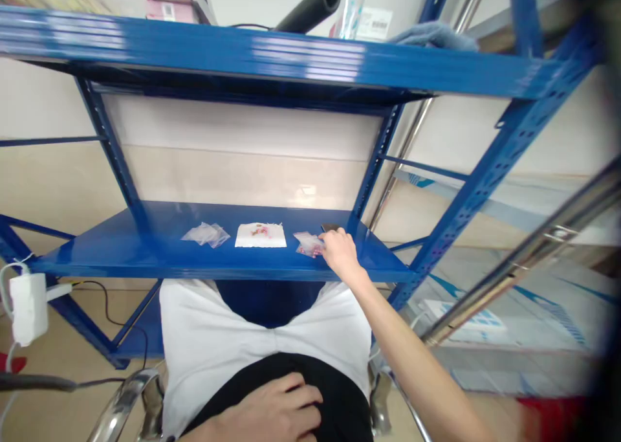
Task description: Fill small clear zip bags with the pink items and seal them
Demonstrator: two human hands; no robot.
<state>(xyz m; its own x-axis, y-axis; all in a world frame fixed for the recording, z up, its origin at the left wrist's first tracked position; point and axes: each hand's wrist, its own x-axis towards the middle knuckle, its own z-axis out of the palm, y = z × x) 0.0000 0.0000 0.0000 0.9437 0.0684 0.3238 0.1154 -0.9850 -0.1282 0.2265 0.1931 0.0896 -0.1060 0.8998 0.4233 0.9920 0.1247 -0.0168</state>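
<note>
My right hand (341,253) reaches onto the blue shelf, its fingers pinched at the edge of a small clear plastic bag (306,240) with red and pink bead-like bits in it. Just behind those fingers lies a small dark flat object (330,227). A white cloth or paper sheet (247,238) lies to the left, with small reddish and brown bits (262,230) on it. Further left are several flat clear bags (206,234). My left hand (279,409) rests on the black top at my lap, fingers loosely stretched and holding nothing.
The lower blue shelf (160,254) spans in front of my knees. An upper shelf edge (204,47) crosses above, bearing a black tube (310,5), a clear bottle (352,8) and a blue cloth (434,35). A white power adapter (29,306) hangs at left.
</note>
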